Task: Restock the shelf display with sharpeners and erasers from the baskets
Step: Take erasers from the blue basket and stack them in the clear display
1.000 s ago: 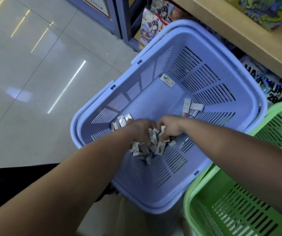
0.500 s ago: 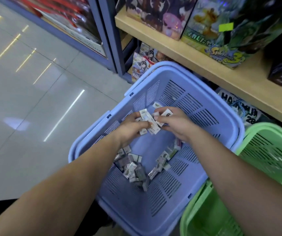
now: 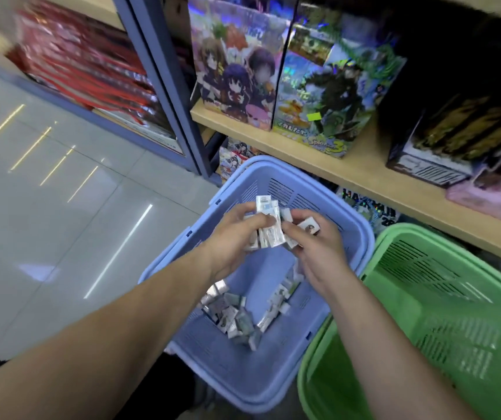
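A blue basket [image 3: 361, 237] stands on the floor below the shelf. Several small wrapped erasers [image 3: 237, 316] lie loose in its bottom. Above the basket, my left hand [image 3: 234, 237] grips a bunch of small white eraser packets [image 3: 268, 228]. My right hand [image 3: 315, 244] holds more packets, one small box [image 3: 310, 226] sticking up between its fingers. The two hands touch at the bundle. A green basket [image 3: 443, 298] sits right of the blue one; its visible inside shows nothing.
A wooden shelf [image 3: 364, 174] runs across the right, carrying tall illustrated boxes [image 3: 237, 65] and a dark box [image 3: 443, 140]. A blue shelf post [image 3: 164, 86] stands behind the basket. Glossy floor tiles [image 3: 46, 222] spread to the left. More printed packs sit under the shelf.
Both hands rose out of the pile in the blue basket with handfuls of packets. The view tilted up, bringing the shelf and its boxes into sight.
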`<action>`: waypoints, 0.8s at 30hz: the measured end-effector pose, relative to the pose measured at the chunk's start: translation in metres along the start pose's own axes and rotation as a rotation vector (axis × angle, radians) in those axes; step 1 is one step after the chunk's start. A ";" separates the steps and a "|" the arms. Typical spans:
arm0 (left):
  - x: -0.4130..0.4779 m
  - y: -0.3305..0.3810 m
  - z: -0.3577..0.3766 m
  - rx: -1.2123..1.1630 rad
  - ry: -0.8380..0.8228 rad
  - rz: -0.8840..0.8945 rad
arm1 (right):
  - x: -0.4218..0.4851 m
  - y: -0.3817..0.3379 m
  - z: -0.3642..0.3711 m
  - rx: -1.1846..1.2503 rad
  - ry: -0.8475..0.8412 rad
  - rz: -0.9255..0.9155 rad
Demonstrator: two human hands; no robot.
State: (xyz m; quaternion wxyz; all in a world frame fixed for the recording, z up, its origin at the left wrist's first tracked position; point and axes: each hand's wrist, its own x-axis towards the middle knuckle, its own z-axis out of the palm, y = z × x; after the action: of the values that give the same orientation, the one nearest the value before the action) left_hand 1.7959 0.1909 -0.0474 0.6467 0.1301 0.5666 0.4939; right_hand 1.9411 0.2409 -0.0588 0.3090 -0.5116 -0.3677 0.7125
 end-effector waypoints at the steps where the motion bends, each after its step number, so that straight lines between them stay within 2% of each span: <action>1: -0.011 0.007 0.006 -0.007 -0.007 0.004 | -0.008 -0.008 -0.001 -0.013 -0.004 -0.015; 6: -0.062 0.027 0.027 0.024 -0.023 0.039 | -0.041 -0.039 -0.004 -0.110 -0.051 -0.112; 10: -0.092 0.044 0.025 0.018 0.004 0.072 | -0.061 -0.065 -0.011 -0.114 -0.017 -0.154; 14: -0.109 0.048 0.024 -0.039 -0.035 0.102 | -0.076 -0.082 -0.014 -0.230 -0.136 -0.189; 19: -0.115 0.041 0.035 -0.040 -0.038 0.119 | -0.087 -0.083 0.000 -0.197 -0.041 -0.199; 24: -0.111 0.033 0.038 -0.078 -0.016 0.126 | -0.085 -0.081 0.014 -0.296 -0.025 -0.199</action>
State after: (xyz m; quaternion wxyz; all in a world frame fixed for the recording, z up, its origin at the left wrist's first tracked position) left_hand 1.8269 0.1348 0.0560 0.6234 0.1440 0.5324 0.5542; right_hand 1.9568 0.2123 0.0550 0.2944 -0.5037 -0.5212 0.6228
